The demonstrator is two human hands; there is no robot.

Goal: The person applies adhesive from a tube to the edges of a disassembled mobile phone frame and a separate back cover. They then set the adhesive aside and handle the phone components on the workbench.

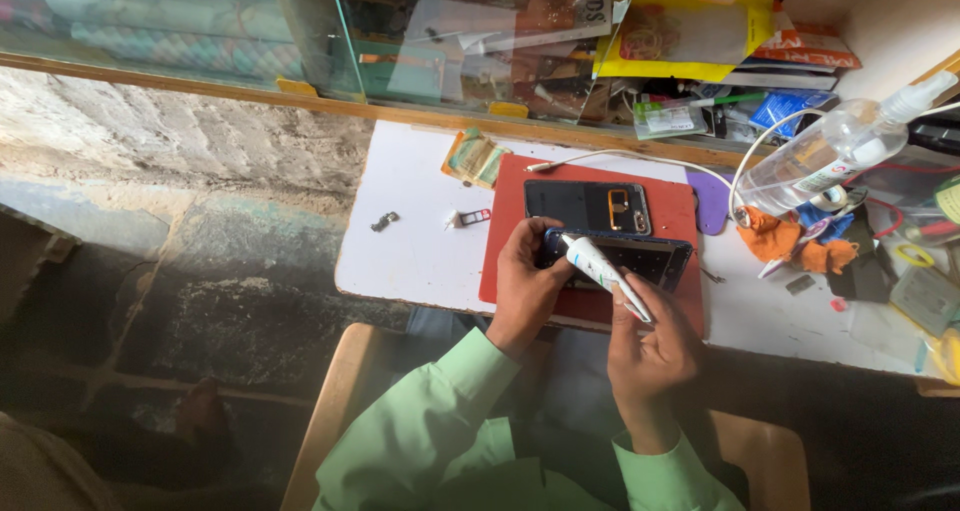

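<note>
White table, dark opened phone, white tube

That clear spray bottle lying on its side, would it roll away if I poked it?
The spray bottle is round and lying down, so it could roll a little. Its nozzle, and the orange cloth beside it, would probably stop it. It looks like light plastic.

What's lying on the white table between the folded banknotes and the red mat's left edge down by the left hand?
In the head view, a small SIM tray lies on the white table, between the banknotes and left hand, beside the red mat.
</note>
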